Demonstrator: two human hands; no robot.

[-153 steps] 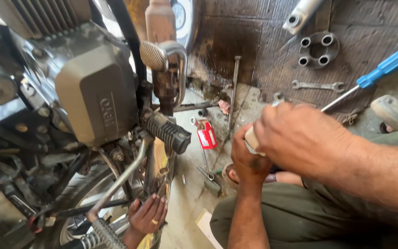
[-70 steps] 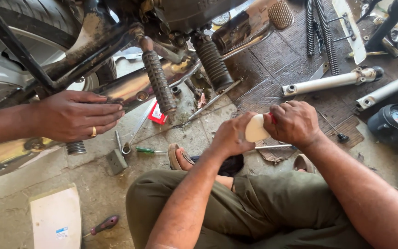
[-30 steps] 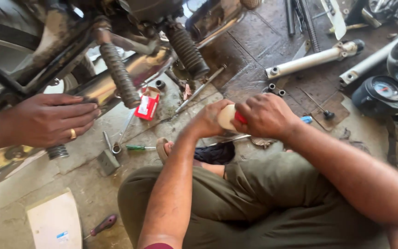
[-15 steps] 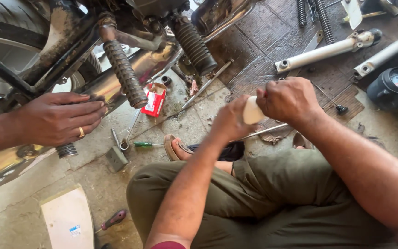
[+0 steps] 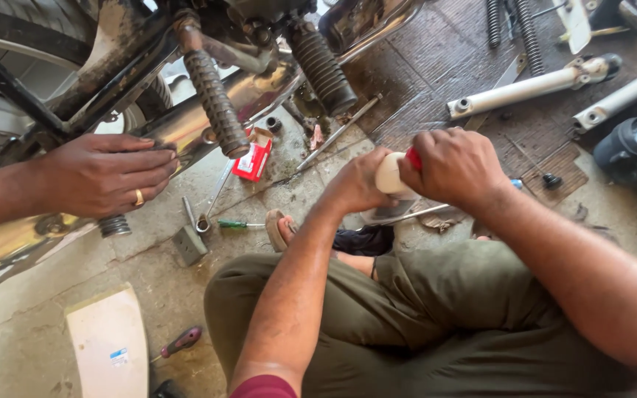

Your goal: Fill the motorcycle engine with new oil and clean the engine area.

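The right hand is clenched over the top of a small white bottle, its fingers wrapped around the red cap so that only a sliver of red shows. The left hand grasps the bottle's body from the other side, fingers curled behind it and mostly hidden. The bottle lies between the two hands in front of the knees, its long axis running roughly left to right with the cap end toward the right hand, so that hand is the nearer one to the cap. Below the hands sit the person's olive trousers and a sandalled foot on the concrete floor. Further left, another person's hand, wearing a ring, rests against the motorcycle's chrome exhaust, beside a ribbed footpeg. A red box, a green-handled screwdriver and a spanner lie on the floor, well apart from the bottle.
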